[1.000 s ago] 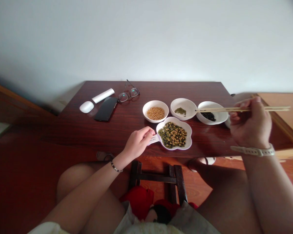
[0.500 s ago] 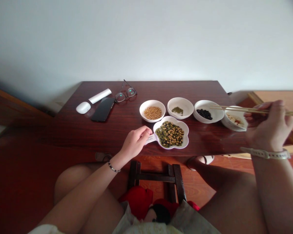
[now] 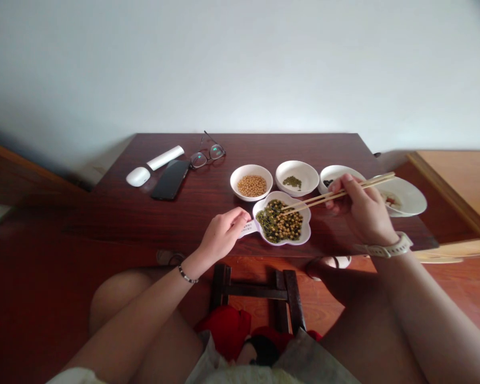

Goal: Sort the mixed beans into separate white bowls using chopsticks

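**Chopsticks point(image 3: 324, 196) Are Reaching Into The Bean Dish point(image 3: 304, 234)**

Near the table's front edge, the left hand point(image 3: 224, 233) is closing around the white dish handle point(image 3: 248, 229). The right hand point(image 3: 362, 212) is holding the sticks in a narrow grip, their tips over the mixed green and yellow beans point(image 3: 276, 224), perhaps touching them. Toward the far edge, a soybean bowl point(image 3: 251, 168), a green bean bowl point(image 3: 297, 165) and a dark bean bowl point(image 3: 336, 169) are standing, the last one partly hidden behind the right hand.

- Three bowls point(image 3: 297, 177) in a row on the surface point(image 3: 208, 186)
- Dish point(image 3: 292, 240) of beans point(image 3: 272, 226) in front of the bowls
- Plate point(image 3: 404, 196) right of the bowls
- Phone point(image 3: 170, 180), mouse point(image 3: 138, 176), glasses point(image 3: 208, 156) left of them
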### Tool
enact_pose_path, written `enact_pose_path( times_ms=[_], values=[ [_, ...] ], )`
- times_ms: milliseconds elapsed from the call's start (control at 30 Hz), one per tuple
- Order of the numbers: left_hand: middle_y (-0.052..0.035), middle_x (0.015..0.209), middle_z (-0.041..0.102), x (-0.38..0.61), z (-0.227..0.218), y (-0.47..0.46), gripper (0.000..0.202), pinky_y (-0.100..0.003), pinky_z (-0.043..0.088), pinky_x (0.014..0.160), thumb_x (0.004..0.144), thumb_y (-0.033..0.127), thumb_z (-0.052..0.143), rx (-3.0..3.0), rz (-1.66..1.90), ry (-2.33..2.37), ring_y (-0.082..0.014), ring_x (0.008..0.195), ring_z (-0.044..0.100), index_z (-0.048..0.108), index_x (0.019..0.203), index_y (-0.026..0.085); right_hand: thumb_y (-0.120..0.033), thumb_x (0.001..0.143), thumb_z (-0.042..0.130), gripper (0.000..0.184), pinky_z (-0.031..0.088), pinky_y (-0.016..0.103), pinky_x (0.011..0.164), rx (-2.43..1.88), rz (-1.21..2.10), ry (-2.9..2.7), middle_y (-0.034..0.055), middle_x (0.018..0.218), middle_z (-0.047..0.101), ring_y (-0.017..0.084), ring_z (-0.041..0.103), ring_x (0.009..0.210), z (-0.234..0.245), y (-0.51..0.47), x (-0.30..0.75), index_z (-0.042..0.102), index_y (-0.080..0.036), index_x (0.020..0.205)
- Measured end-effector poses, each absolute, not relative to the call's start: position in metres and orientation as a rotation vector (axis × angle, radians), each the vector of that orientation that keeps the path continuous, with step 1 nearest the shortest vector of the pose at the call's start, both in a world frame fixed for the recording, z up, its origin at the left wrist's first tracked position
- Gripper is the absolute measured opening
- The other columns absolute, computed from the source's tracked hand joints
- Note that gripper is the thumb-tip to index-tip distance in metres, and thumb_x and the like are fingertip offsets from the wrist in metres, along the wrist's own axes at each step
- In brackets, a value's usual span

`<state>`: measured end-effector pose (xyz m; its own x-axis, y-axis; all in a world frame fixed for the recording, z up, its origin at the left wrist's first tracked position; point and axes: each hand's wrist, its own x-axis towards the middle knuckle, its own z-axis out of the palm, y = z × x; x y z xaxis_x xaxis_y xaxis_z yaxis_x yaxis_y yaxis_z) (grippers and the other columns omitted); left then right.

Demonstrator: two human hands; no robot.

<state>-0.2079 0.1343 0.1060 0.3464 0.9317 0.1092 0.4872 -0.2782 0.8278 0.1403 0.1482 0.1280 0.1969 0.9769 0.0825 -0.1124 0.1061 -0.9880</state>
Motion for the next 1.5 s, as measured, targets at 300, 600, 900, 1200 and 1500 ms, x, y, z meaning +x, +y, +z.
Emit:
enact_pose_path(
  times_ms=[300, 600, 900, 1200, 1500],
  values=[
    [-0.0042, 0.097, 0.084, -0.208, 0.105, 0.134, 0.041, -0.028, 0.048, 0.076, 0.118, 0.047, 0.051, 1.902, 0.789, 1.239, -0.0196, 0.083, 0.074, 0.078, 0.103, 0.020, -0.068, 0.094, 0.086, 0.051, 0.057, 0.018, 0.050, -1.194, 1.157, -1.061, 0.0030, 0.071, 0.070, 0.012, 0.067, 0.057, 0.121, 0.154, 0.128, 0.075, -0.019, 0.084],
    [-0.0048, 0.098, 0.084, -0.207, 0.106, 0.134, 0.040, -0.028, 0.049, 0.075, 0.117, 0.047, 0.052, 1.904, 0.799, 1.238, -0.0203, 0.085, 0.075, 0.078, 0.103, 0.020, -0.069, 0.095, 0.084, 0.051, 0.057, 0.020, 0.050, -1.182, 1.137, -1.055, 0.0026, 0.072, 0.070, 0.013, 0.066, 0.058, 0.121, 0.152, 0.125, 0.074, -0.020, 0.084],
    [-0.0048, 0.098, 0.084, -0.207, 0.105, 0.134, 0.040, -0.028, 0.049, 0.075, 0.118, 0.047, 0.051, 1.893, 0.792, 1.245, -0.0200, 0.085, 0.075, 0.078, 0.103, 0.020, -0.068, 0.096, 0.084, 0.049, 0.057, 0.021, 0.050, -1.184, 1.117, -1.064, 0.0011, 0.072, 0.071, 0.013, 0.065, 0.058, 0.119, 0.153, 0.128, 0.075, -0.022, 0.084],
    [-0.0034, 0.095, 0.083, -0.208, 0.104, 0.133, 0.041, -0.028, 0.048, 0.074, 0.118, 0.048, 0.051, 1.903, 0.791, 1.248, -0.0196, 0.082, 0.074, 0.078, 0.103, 0.020, -0.063, 0.096, 0.086, 0.045, 0.056, 0.021, 0.049, -1.135, 1.130, -1.010, 0.0016, 0.076, 0.070, 0.012, 0.064, 0.057, 0.124, 0.152, 0.125, 0.073, -0.022, 0.084],
    [-0.0033, 0.095, 0.083, -0.208, 0.105, 0.134, 0.041, -0.029, 0.048, 0.075, 0.119, 0.047, 0.051, 1.906, 0.793, 1.236, -0.0187, 0.083, 0.073, 0.078, 0.104, 0.020, -0.059, 0.096, 0.088, 0.044, 0.057, 0.021, 0.051, -0.980, 1.080, -0.925, -0.0013, 0.081, 0.065, 0.010, 0.063, 0.059, 0.132, 0.169, 0.108, 0.068, -0.023, 0.081]
  ],
)
